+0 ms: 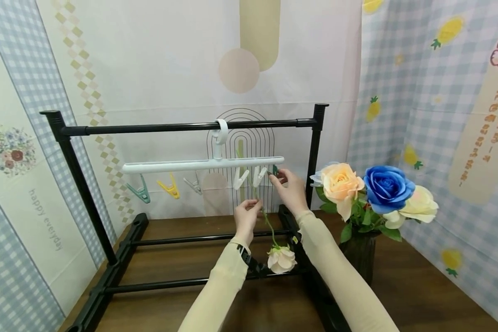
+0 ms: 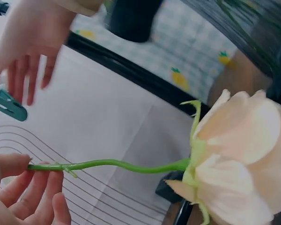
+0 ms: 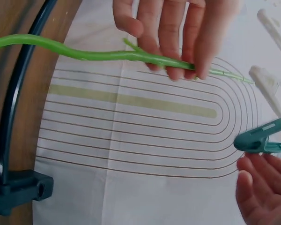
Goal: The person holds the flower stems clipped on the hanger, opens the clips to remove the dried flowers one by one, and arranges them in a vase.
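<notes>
**Pale rose hangs head-down under the clip hanger**

The left hand (image 1: 246, 216) pinches the thin green stem (image 2: 107, 164) of the pale peach artificial rose (image 1: 281, 259), fingers closed on the upper part of the stem, just below the white plastic clip hanger (image 1: 203, 164). The bloom dangles upside down well beneath that hanger, in front of the black metal rack (image 1: 83, 184) and its lower bars. The stem's tip points up toward the white clips (image 1: 240, 177) near the hanger's right end.

The right hand (image 1: 289, 186) sits at the hanger's right end, fingers loosely spread and touching the small teal plastic clip (image 3: 262, 139) there; it is not closed round anything.

Further left along the hanger hang another teal clip (image 1: 140, 191), a yellow clip (image 1: 168, 187) and a grey clip (image 1: 193, 184). To the right of the hanger, a dark glass vase (image 1: 360, 256) on the brown wooden table (image 1: 419, 295) holds a peach rose (image 1: 340, 182), a blue rose (image 1: 388, 186) and a cream rose (image 1: 419, 203).
</notes>
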Tool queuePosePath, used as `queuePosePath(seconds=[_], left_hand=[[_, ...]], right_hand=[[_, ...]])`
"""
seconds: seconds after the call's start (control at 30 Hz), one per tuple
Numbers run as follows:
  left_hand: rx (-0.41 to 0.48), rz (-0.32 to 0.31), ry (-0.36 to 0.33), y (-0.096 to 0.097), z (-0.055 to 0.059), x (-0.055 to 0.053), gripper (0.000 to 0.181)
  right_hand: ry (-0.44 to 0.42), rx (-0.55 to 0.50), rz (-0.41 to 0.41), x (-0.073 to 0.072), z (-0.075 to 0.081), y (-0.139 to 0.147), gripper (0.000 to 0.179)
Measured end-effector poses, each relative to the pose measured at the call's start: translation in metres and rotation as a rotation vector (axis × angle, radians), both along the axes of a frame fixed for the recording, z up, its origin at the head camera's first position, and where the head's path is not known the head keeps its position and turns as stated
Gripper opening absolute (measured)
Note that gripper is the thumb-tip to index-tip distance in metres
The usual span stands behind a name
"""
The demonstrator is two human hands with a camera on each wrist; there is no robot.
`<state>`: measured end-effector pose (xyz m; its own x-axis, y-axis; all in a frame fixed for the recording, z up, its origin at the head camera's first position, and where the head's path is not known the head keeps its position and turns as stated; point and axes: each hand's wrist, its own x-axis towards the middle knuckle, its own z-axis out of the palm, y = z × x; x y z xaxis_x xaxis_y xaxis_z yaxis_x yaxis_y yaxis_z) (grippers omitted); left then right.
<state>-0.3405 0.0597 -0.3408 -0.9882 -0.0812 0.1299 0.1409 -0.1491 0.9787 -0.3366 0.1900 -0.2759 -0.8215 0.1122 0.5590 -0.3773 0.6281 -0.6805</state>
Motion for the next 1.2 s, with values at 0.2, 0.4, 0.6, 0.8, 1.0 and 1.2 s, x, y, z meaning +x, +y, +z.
queuePosePath(seconds=[0.2, 0.4, 0.6, 0.8, 1.0, 1.2], left_hand=[[-0.021, -0.066, -0.013, -0.008, -0.001, 0.011, 0.024], [0.033, -0.086, -0.026, -0.014, -0.003, 0.01, 0.024], [0.137, -0.077, -0.038, -0.025, 0.002, 0.009, 0.022], [0.188, -0.157, -0.095, -0.036, 0.005, 0.019, 0.017], [0.21, -0.244, -0.139, -0.044, 0.003, 0.027, 0.013], [0.212, -0.335, -0.172, -0.043, -0.003, 0.036, 0.009]], right_hand=[[-0.065, 0.052, 0.001, 0.015, -0.013, 0.012, 0.05], [0.0, 0.158, 0.0, 0.031, -0.019, 0.021, 0.049], [0.042, 0.216, -0.087, 0.054, -0.018, 0.021, 0.047], [0.133, 0.309, -0.164, 0.083, -0.019, 0.038, 0.028], [0.48, 0.534, 0.149, 0.092, -0.028, 0.048, 0.023], [0.669, 0.748, 0.426, 0.078, -0.043, 0.034, 0.029]])
